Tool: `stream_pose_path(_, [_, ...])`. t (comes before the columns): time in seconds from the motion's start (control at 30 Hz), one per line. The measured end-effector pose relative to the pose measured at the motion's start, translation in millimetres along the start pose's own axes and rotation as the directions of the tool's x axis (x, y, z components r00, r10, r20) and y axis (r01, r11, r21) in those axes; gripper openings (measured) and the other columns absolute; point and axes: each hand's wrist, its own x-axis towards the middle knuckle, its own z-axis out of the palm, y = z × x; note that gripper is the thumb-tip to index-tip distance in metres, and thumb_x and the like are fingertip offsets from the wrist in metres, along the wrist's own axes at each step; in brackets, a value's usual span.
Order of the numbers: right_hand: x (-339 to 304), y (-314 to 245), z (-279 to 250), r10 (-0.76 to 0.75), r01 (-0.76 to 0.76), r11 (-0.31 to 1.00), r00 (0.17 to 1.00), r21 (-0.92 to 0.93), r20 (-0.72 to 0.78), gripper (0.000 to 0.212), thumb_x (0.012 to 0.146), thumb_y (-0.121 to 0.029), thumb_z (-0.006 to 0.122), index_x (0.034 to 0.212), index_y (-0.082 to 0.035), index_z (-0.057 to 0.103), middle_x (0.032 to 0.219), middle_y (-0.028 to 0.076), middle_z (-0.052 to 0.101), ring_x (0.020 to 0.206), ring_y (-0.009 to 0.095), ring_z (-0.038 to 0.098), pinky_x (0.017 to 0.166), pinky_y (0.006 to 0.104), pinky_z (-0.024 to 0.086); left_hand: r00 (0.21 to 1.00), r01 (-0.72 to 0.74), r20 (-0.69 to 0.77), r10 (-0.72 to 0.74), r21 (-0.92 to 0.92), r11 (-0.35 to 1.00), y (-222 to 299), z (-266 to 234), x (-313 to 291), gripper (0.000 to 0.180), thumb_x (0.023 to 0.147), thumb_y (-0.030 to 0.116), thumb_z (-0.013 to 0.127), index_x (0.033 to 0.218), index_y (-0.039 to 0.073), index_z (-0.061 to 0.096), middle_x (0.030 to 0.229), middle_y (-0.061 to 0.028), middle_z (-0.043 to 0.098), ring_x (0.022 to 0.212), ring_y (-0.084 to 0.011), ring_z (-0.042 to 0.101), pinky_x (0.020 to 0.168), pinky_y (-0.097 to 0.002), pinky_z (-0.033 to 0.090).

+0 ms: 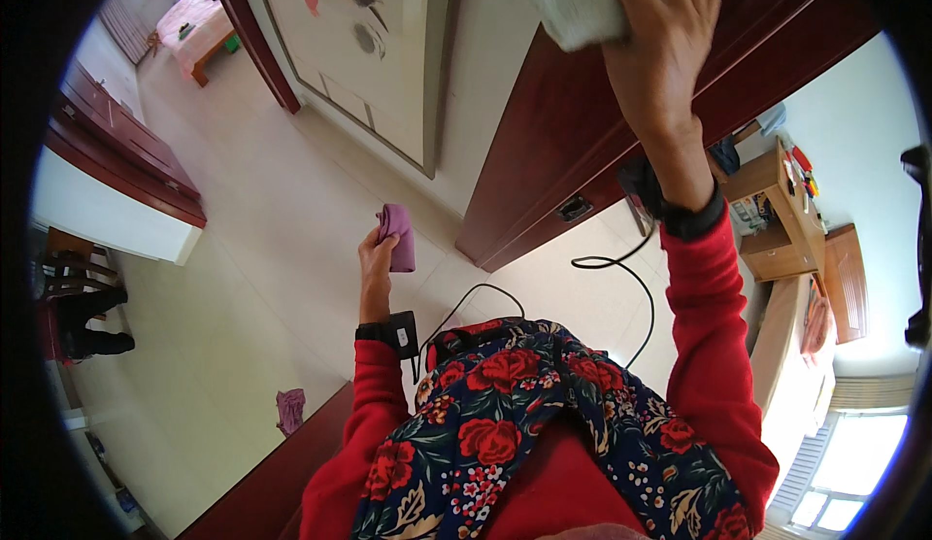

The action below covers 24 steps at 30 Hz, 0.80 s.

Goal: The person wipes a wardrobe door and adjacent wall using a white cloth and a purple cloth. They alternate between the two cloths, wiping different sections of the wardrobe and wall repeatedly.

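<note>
My right hand (662, 74) is raised high, its fingers bent over a thick pale grey-white cloth (575, 6). The cloth lies over the upper part of a dark red wooden door frame (544, 137); whether it presses on the wood is hard to tell. Lower down and to the left, my left hand (375, 260) grips a folded purple cloth (399, 237) between thumb and fingers, held in the air above the tiled floor. Both wrists carry black bands, and a black cable (631, 273) hangs near them.
A framed picture (388, 74) hangs on the wall beside the door frame. Rooms open on both sides, with a pink-covered bed (194, 25) at far left and a wooden desk (777, 205) at right. Another purple cloth (290, 411) shows at lower left.
</note>
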Motion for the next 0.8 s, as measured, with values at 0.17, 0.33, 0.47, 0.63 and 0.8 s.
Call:
stream_pose_path(0.17, [-78.5,-40.0,64.9,-0.047,0.057,0.998,0.907,-0.011,0.417,0.034,0.076,-0.006,0.061,0.11,-0.01,0.066,0.134,0.011,0.054,0.129,0.028,0.046,0.104,0.0439,0.038,1.0,-0.006,0.013,0.007,-0.048,0.999,-0.1,16.2,-0.6,0.029,0.082,0.005,0.064,0.11,-0.002,0.066,0.095,-0.0045,0.067,0.083,-0.0122,0.06,0.075,-0.0264,0.046])
stream_pose_path(0.33, [-238.5,-83.2,82.7,-0.189,-0.042,0.951,0.707,0.308,0.681,0.03,0.081,-0.003,0.056,0.111,-0.004,0.063,0.142,0.013,0.047,0.137,0.028,0.038,0.107,0.0409,0.037,0.998,0.025,-0.059,-0.028,-0.044,0.999,1.1,6.0,-7.2,0.029,0.082,0.004,0.064,0.11,-0.002,0.067,0.095,-0.0047,0.067,0.084,-0.0122,0.06,0.075,-0.0266,0.047])
stream_pose_path(0.47, [-322.6,-91.2,74.7,-0.32,-0.117,0.907,0.436,0.405,0.841,0.025,0.08,-0.006,0.059,0.104,-0.005,0.065,0.138,0.017,0.051,0.133,0.03,0.042,0.107,0.0406,0.036,0.988,0.03,-0.154,-0.033,-0.02,0.999,4.3,-18.1,-16.2,0.027,0.082,0.002,0.062,0.108,-0.002,0.067,0.093,-0.0039,0.067,0.083,-0.0117,0.06,0.075,-0.0265,0.047])
stream_pose_path(0.63, [-326.8,-89.9,53.4,-0.301,-0.255,0.847,0.493,0.466,0.816,0.013,0.069,-0.008,0.063,0.08,-0.012,0.07,0.097,0.008,0.064,0.101,0.028,0.058,0.091,0.0393,0.044,0.981,0.011,-0.195,-0.014,-0.015,1.0,8.8,-35.1,-19.6,0.026,0.082,0.001,0.062,0.107,-0.002,0.067,0.094,-0.0048,0.068,0.083,-0.0122,0.061,0.075,-0.0265,0.048])
stream_pose_path(0.8, [-186.3,-47.8,-2.3,-0.032,-0.35,0.849,0.715,0.397,0.698,0.041,0.068,0.002,0.063,0.105,-0.015,0.069,0.116,0.01,0.064,0.114,0.031,0.057,0.101,0.0503,0.04,0.996,-0.014,-0.093,0.014,-0.005,1.0,10.2,-16.9,-3.3,0.027,0.083,0.006,0.064,0.109,-0.001,0.067,0.095,-0.0045,0.068,0.084,-0.013,0.061,0.076,-0.0272,0.048])
